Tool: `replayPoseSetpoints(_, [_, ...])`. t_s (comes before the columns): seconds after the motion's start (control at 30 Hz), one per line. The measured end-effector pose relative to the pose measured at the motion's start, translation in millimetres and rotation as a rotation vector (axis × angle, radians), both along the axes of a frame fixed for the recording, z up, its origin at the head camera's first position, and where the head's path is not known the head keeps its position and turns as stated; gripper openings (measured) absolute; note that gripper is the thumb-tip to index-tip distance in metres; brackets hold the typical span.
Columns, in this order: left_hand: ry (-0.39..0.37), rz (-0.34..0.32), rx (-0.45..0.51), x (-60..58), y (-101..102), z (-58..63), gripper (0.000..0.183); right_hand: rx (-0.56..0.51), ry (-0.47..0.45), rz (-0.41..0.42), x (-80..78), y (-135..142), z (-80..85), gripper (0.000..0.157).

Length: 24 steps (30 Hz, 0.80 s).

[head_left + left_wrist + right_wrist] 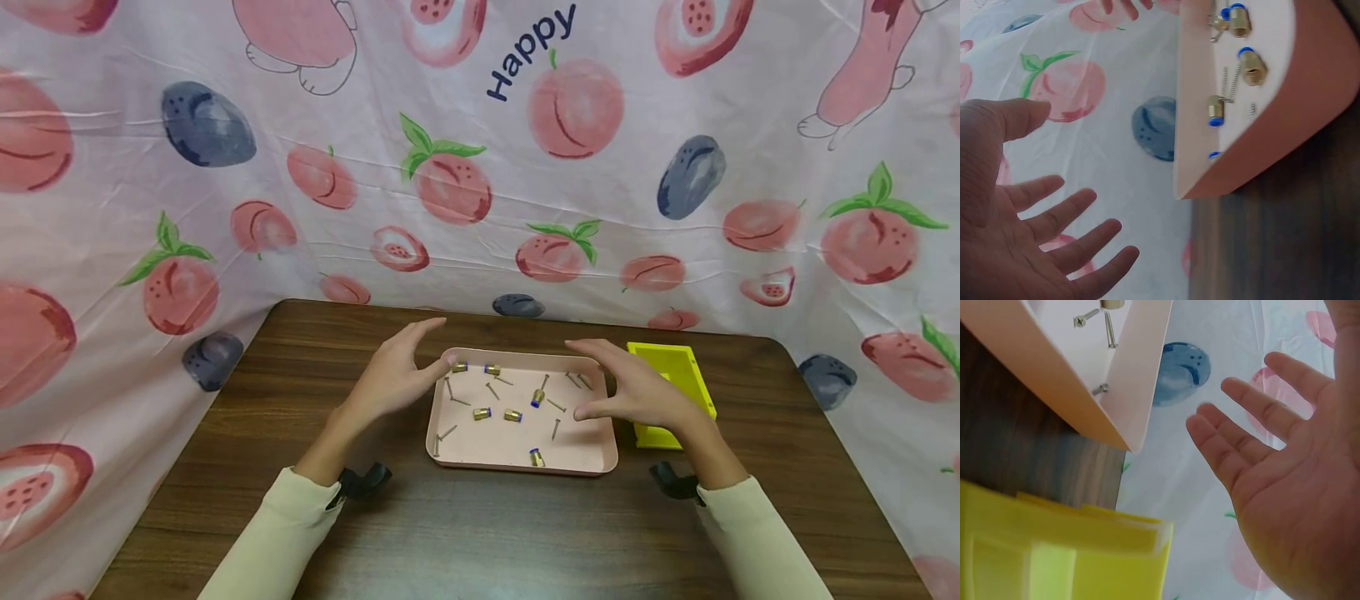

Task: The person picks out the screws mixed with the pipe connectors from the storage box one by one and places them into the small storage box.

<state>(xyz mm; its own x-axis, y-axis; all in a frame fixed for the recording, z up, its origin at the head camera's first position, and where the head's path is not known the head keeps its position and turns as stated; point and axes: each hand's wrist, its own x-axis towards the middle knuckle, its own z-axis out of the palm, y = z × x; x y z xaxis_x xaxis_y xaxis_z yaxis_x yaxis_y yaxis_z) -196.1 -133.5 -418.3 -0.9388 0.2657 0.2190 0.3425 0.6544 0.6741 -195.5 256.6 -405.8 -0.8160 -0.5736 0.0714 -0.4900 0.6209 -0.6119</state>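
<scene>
A shallow pink tray (480, 446) lies on the table, holding several brass fittings (481, 413) with blue collars and several loose screws (556, 429). My left hand (393, 375) hovers at the tray's left edge, fingers spread and thumb apart, gripping nothing. Over the right edge is my right hand (637, 387), its fingers extended and also holding nothing. In the left wrist view, the fittings (1252, 67) lie beyond the open palm. The right wrist view shows a screw (1110, 330) near the tray's corner, apart from the fingers.
A yellow bin (701, 383) stands right of the tray, partly hidden behind my right hand and forearm. The dark wooden table (480, 533) meets a fruit-printed cloth (480, 250) at its back and sides. Black straps (366, 482) sit at both wrists.
</scene>
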Motion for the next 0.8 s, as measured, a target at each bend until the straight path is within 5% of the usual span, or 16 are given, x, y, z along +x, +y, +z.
replayPoseSetpoints(0.27, [-0.016, 0.021, -0.036, -5.4, 1, -25.0, 0.062, -0.070, -0.086, 0.071, -13.2, -9, -12.6, 0.086])
replayPoseSetpoints(0.33, [0.009, 0.034, -0.053, -17.3, -4, -48.3, 0.062, -0.064, -0.087, 0.087, -17.7, -11, -16.5, 0.082])
replayPoseSetpoints(0.43, [0.009, 0.052, -0.067, -27.1, -8, -67.4, 0.064, -0.043, -0.080, 0.111, -21.8, -14, -20.0, 0.073])
replayPoseSetpoints(0.5, [-0.024, 0.060, -0.065, -26.0, -8, -65.5, 0.065, -0.024, -0.082, 0.131, -24.0, -16, -21.0, 0.065])
replayPoseSetpoints(0.63, [-0.123, 0.064, -0.050, -14.2, 0, -41.1, 0.064, 0.032, -0.105, 0.166, -29.0, -19, -21.1, 0.054])
replayPoseSetpoints(0.8, [-0.099, 0.093, -0.100, -42.1, -9, -87.3, 0.059, 0.107, -0.111, 0.226, -36.3, -24, -20.4, 0.043])
